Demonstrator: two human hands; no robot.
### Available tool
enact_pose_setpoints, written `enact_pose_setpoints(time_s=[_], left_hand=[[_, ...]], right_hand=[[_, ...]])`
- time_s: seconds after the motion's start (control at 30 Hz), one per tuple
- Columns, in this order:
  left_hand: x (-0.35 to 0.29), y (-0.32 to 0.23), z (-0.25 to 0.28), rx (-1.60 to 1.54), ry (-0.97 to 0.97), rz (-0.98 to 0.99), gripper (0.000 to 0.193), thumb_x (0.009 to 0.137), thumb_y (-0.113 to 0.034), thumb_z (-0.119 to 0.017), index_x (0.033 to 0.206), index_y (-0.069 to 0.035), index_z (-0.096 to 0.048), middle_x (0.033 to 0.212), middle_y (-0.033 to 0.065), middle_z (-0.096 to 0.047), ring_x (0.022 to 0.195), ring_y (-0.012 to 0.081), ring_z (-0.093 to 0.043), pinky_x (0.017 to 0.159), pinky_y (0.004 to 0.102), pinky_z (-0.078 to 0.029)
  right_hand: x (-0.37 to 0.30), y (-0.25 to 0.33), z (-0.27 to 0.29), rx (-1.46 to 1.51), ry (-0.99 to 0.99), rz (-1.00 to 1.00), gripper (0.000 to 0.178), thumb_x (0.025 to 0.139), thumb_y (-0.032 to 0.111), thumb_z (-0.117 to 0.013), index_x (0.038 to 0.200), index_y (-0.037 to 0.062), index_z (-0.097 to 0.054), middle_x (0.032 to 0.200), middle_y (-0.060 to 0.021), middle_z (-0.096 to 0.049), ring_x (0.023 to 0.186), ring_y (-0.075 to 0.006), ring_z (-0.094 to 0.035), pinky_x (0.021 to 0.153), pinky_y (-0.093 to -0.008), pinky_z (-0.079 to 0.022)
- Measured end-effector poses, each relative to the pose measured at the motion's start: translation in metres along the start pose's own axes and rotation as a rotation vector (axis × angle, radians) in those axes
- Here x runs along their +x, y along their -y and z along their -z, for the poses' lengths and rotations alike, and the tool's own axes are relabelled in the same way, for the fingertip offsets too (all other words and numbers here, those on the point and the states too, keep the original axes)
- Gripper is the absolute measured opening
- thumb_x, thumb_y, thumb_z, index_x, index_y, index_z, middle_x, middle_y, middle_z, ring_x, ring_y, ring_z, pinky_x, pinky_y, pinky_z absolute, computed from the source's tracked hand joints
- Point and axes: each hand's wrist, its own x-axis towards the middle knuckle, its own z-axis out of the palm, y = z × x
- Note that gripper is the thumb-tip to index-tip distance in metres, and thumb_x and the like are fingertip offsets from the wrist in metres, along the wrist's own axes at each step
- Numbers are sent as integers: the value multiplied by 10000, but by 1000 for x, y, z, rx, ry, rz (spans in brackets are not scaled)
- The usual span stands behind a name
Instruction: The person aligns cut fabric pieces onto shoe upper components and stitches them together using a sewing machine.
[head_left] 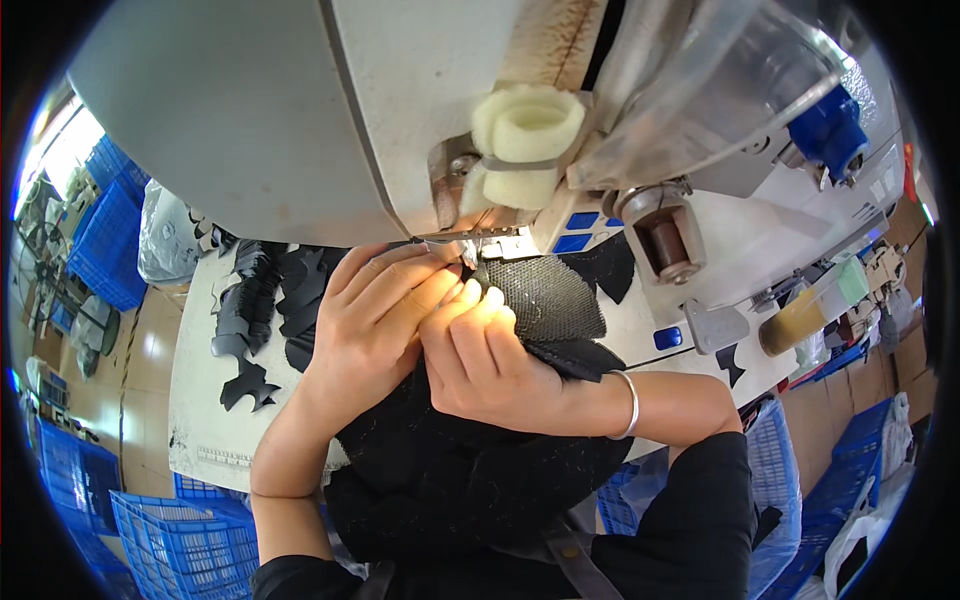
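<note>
Under the lamp of a pale sewing machine (240, 120), both hands meet close to the needle area (471, 254). My left hand (365, 325) has its fingers bent and pressed together on the edge of a black mesh fabric piece (548, 300). Right beside it, my right hand (480, 365) pinches the same piece with curled fingers. The fingertips of the two hands nearly touch and hide the edge between them. The mesh fans out to the right of the needle, over a darker padded layer (575, 357) near my right wrist.
Stacks of cut black pieces (245, 310) lie on the white table (205, 410) to the left. A thread spool (668, 245) sits in a holder on the right. Blue crates (185, 545) stand on the floor around the table. Dark cloth (470, 480) covers my lap.
</note>
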Motion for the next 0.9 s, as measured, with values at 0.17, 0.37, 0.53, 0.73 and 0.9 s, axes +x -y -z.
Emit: enact_pose_setpoints(time_s=[0.17, 0.37, 0.53, 0.73, 0.9], left_hand=[[1, 1, -4, 174, -51, -34, 273, 669, -58, -703, 940, -21, -685, 976, 69, -659, 952, 245, -646, 818, 382, -518], [-4, 3, -11, 135, -141, -173, 299, 686, -43, -667, 979, 13, -674, 976, 114, -646, 926, 281, -649, 802, 396, -558], [3, 4, -15, -100, -124, -199, 331, 662, -28, -667, 983, 49, -653, 907, 120, -623, 864, 282, -653, 784, 391, -567], [1, 7, -17, -96, -48, -179, 417, 618, 17, -684, 1035, 14, -672, 936, 97, -585, 924, 285, -622, 801, 392, -521], [-1, 12, -15, -153, -66, -132, 429, 582, 59, -694, 1003, -25, -690, 919, 77, -603, 905, 278, -651, 777, 364, -551]], right_hand=[[-4, 5, 8, 45, 13, -115, 270, 756, 155, -567, 864, -63, -683, 971, -195, -626, 844, -349, -638, 738, -363, -543], [-16, -72, 45, 1270, 348, -284, 562, 674, 15, -652, 1228, -34, -565, 1218, -209, -561, 1105, -362, -582, 899, -407, -502], [-36, -110, 28, 1122, 356, -84, 504, 682, -11, -659, 1180, 41, -607, 1095, -100, -609, 997, -277, -614, 879, -382, -475], [-21, -60, 25, 720, -80, -83, 107, 723, 34, -724, 817, 32, -673, 867, -33, -615, 781, -162, -608, 741, -348, -481], [-25, -52, 18, 746, -226, -177, 60, 719, 30, -726, 736, 22, -669, 804, -30, -635, 707, -142, -609, 747, -343, -472]])
